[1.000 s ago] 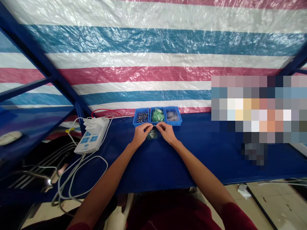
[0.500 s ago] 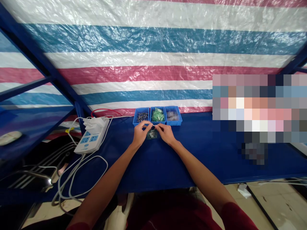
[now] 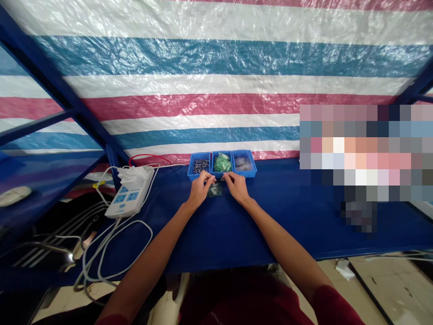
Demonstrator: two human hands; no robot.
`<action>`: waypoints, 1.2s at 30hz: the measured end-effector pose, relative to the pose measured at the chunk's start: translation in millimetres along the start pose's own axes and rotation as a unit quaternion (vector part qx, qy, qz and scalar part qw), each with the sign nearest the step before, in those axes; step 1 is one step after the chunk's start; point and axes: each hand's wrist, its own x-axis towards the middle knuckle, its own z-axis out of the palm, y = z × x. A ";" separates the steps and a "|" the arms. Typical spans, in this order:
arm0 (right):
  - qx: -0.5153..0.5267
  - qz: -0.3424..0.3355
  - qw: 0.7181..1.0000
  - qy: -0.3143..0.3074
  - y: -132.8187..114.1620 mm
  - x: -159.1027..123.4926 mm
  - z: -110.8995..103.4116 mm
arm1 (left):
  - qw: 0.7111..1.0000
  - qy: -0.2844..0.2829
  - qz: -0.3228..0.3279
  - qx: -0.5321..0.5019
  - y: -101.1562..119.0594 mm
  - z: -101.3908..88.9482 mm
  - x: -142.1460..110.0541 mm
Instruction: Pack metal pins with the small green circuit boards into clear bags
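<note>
My left hand and my right hand are pinched close together over the table, in front of three blue bins. Each seems to hold a tiny thing at its fingertips, too small to name. Between and below them a small clear bag with pale pieces lies on the table. The left bin holds many small dark and silvery metal pieces. Green plastic packets fill the middle bin, and clear packets lie in the right one.
A white power strip with plugs stands on the left of the blue table, its looped white cable hanging near the front edge. Striped plastic sheeting hangs behind. The area on the right is pixelated.
My hands have drawn slightly apart, the right one moving a little to the right. The bins and the small bag stay where they were.
</note>
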 end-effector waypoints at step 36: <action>0.038 -0.056 0.997 -0.039 7.5 -1.2 5.3 | 0.985 0.003 0.114 0.131 -2.7 -4.7 2.7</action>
